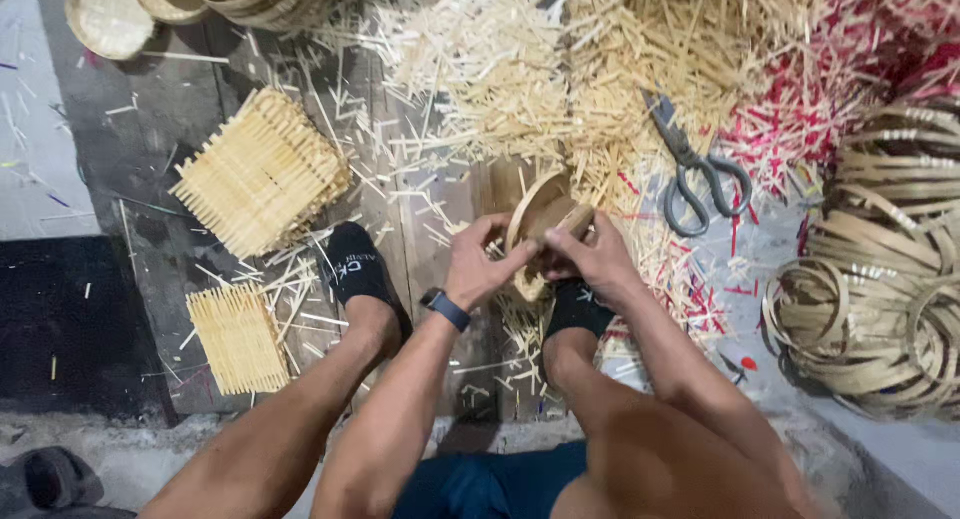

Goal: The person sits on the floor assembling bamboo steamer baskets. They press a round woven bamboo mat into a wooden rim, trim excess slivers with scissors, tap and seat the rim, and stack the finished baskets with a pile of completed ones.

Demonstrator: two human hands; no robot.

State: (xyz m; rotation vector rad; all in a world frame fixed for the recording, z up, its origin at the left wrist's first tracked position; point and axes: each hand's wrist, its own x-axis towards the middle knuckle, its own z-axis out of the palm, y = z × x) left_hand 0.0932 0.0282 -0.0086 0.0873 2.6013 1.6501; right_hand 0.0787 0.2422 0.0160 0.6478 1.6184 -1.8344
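Observation:
My left hand (480, 262) and my right hand (592, 255) both grip a small round bamboo ring (533, 211) with a woven piece set into it, held above the floor between my feet. My left wrist wears a dark watch (445, 308). My feet in black socks (358, 269) rest on the dark wooden board (150, 129). The part of the ring under my fingers is hidden.
Grey scissors (690, 169) lie right of my hands on a heap of bamboo sticks (560, 69). Two woven stick mats (262, 171) (238, 337) lie to the left. Coiled bamboo hoops (880, 279) pile at right. Round baskets (200, 4) sit top left. Red scraps (800, 109) scatter at upper right.

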